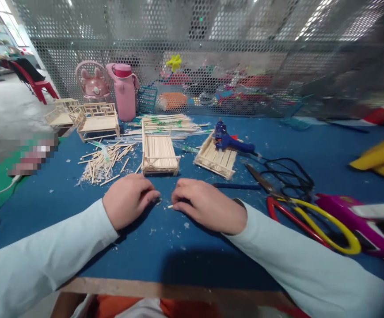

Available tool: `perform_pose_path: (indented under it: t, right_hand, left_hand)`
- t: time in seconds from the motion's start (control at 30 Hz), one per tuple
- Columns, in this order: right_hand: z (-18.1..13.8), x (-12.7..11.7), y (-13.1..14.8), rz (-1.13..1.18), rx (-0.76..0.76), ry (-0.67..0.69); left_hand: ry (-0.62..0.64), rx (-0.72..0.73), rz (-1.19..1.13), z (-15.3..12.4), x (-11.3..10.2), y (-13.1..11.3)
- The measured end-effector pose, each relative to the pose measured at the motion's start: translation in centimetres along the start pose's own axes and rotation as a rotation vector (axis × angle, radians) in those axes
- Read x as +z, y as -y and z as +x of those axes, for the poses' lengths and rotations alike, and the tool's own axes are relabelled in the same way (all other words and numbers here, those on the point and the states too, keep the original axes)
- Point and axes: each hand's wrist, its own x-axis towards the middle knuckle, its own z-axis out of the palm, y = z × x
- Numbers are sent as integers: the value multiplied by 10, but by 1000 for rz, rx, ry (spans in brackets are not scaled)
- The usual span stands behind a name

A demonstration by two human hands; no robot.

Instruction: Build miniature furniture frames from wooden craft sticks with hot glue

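Observation:
My left hand (128,201) rests on the blue tabletop with its fingers curled and thumb against the forefinger. A tiny pale scrap shows by its fingertips, too small to name. My right hand (210,205) is closed in a pinch on a short wooden stick (170,206), whose pale end points left. Just beyond both hands stands a miniature bed (160,152) built of thin sticks. Right of it, a second stick frame (213,157) lies tilted, with a blue glue gun (233,143) resting on it.
Cut sticks (107,161) lie heaped at left, with long sticks (168,121) behind. Finished stick furniture (98,119) and a pink bottle (125,95) stand at back left. Scissors (298,207), a black cord (291,172) and a magenta tool (340,216) lie at right. A perforated metal panel (211,48) closes the back.

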Motion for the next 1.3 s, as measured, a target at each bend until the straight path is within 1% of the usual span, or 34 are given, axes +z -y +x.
perform_pose_path:
  t: [0.07,0.1,0.17,0.2,0.3,0.37,0.4,0.43,0.5,0.6,0.67,0.77,0.93,1.03,1.13,1.23,1.27,1.3]
  right_hand:
    - [-1,1,0,11,-37,-73]
    - [-2,2,-1,32,-45,-127]
    - [-1,2,-3,109,-20,-246]
    - [0,1,-5,160,5,-305]
    - [3,0,-11,326,73,-446]
    - [6,1,-15,437,104,-484]
    - [8,3,-17,490,123,-484]
    - [10,4,-18,539,143,-479]
    - [12,7,-16,579,165,-469]
    - [12,9,-9,450,114,-478]
    - [10,9,-2,342,49,-484]
    - [7,9,6,294,1,-491]
    - [5,9,9,304,20,-490]
    - [2,7,10,323,-16,-526]
    - [-3,5,13,396,-77,-464]
    - [-5,2,14,422,-73,-363]
    - [-5,2,13,413,-60,-362]
    - [-5,1,11,403,-45,-378]
  left_hand:
    - [-124,-97,-77,2,0,3]
    - [-205,-157,-127,4,1,5]
    - [-365,-253,-237,9,0,9]
    - [-427,-278,-287,12,0,11]
    - [-541,-261,-352,16,-1,15]
    - [-590,-214,-357,15,-2,12]
    - [-590,-188,-373,14,-1,9]
    - [-560,-169,-404,12,0,6]
    - [-432,-169,-491,7,3,-2]
    - [-240,-227,-581,4,9,-12]
    - [-185,-240,-584,5,12,-16]
    - [-168,-212,-557,7,12,-17]
    - [-180,-171,-535,7,9,-17]
    - [-151,-170,-567,5,9,-18]
    - [-97,-134,-660,3,10,-19]
    - [-55,-126,-687,2,9,-19]
    - [-68,-143,-681,2,9,-17]
    - [-117,-171,-674,3,7,-14]
